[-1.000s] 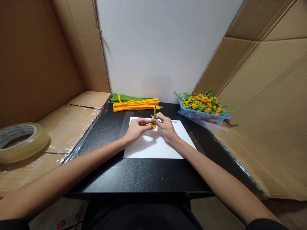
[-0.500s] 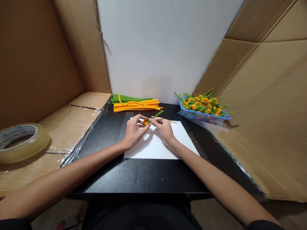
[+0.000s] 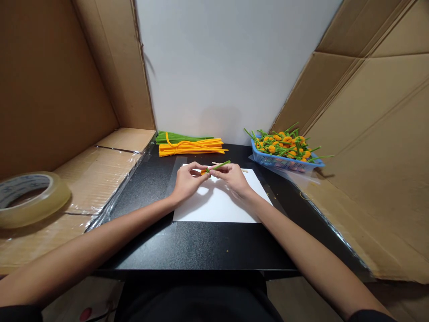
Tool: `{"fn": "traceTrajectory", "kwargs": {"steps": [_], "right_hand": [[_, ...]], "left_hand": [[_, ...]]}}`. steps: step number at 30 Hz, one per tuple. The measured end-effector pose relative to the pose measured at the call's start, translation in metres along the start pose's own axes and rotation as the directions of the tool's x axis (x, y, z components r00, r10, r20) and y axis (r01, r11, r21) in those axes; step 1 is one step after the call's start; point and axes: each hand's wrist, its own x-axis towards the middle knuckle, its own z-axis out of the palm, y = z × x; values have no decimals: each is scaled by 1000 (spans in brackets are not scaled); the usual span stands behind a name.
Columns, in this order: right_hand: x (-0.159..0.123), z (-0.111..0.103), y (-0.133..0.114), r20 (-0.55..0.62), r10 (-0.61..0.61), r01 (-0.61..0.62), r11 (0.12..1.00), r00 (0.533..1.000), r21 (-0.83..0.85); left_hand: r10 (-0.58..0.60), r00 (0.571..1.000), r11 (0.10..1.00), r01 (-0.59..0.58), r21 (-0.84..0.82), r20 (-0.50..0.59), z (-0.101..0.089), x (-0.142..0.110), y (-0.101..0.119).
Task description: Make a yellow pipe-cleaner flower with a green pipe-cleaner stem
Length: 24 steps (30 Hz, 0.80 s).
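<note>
Over a white sheet of paper (image 3: pixel 214 205), my left hand (image 3: pixel 188 182) pinches the orange head of a small pipe-cleaner pumpkin (image 3: pixel 203 172). My right hand (image 3: pixel 234 180) has its thumb and forefinger closed on the green pipe cleaner (image 3: pixel 221 165) at the pumpkin's top, whose free end sticks out up and to the right. Both sets of fingertips nearly meet, and they hide much of the orange head. Just behind my right hand lies a thin pale stick (image 3: pixel 244 170), partly covered by the fingers.
Bundles of green pipe cleaners (image 3: pixel 181 137) and orange pipe cleaners (image 3: pixel 191 146) lie at the back of the black table (image 3: pixel 154 246). A blue basket (image 3: pixel 284 162) heaped with orange-and-green pieces stands back right. A tape roll (image 3: pixel 60 197) rests on cardboard at left.
My right hand has turned and shifted slightly right, and the green end now lies flatter. Less of the orange head shows between my left fingers.
</note>
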Motion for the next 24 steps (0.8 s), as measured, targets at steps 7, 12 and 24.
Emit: {"fn": "traceTrajectory", "kwargs": {"steps": [7, 12, 24], "right_hand": [[5, -7, 1, 59, -94, 100, 989, 994, -111], [1, -6, -6, -9, -321, 287, 861, 947, -421], [4, -8, -6, 69, -237, 246, 911, 969, -330]], "left_hand": [[-76, 995, 974, 89, -207, 67, 2, 0, 8], [-117, 991, 954, 130, -269, 63, 2, 2, 7], [-53, 999, 986, 52, -155, -2, -1, 6, 3]]}}
